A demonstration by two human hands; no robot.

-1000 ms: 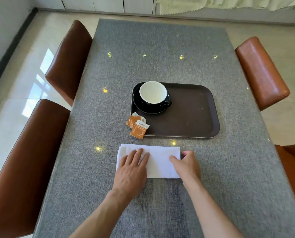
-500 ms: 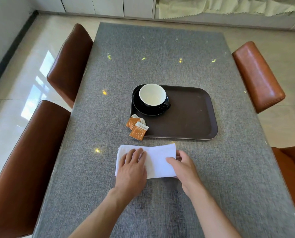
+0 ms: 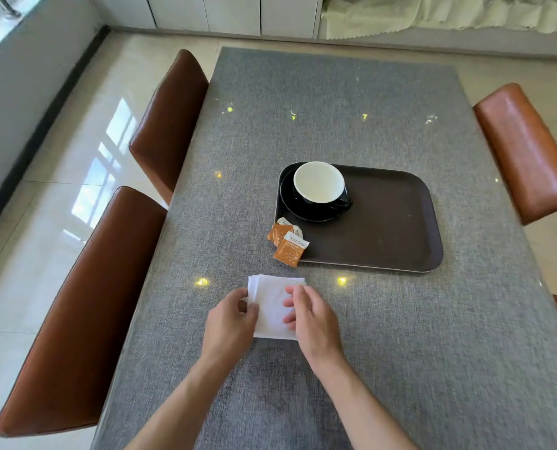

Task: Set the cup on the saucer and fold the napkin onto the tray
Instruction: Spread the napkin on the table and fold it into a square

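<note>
Pinching one napkin (image 3: 272, 306): left hand (image 3: 230, 323) fingers closed on edge; right hand (image 3: 313, 319) fingers loose atop.

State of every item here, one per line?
cup: upright, empty, on saucer
tray: holds saucer, no napkin
napkin: folded square, on table
packets: beside the tray's corner
left hand: pinching napkin edge
right hand: fingers on napkin

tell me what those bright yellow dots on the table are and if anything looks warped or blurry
Head view: the dots look like light reflections glinting off the glossy table; window glare also falls on the floor tiles; wide-angle distortion bows the table edges; the napkin, cup and tray stay sharp.
</note>
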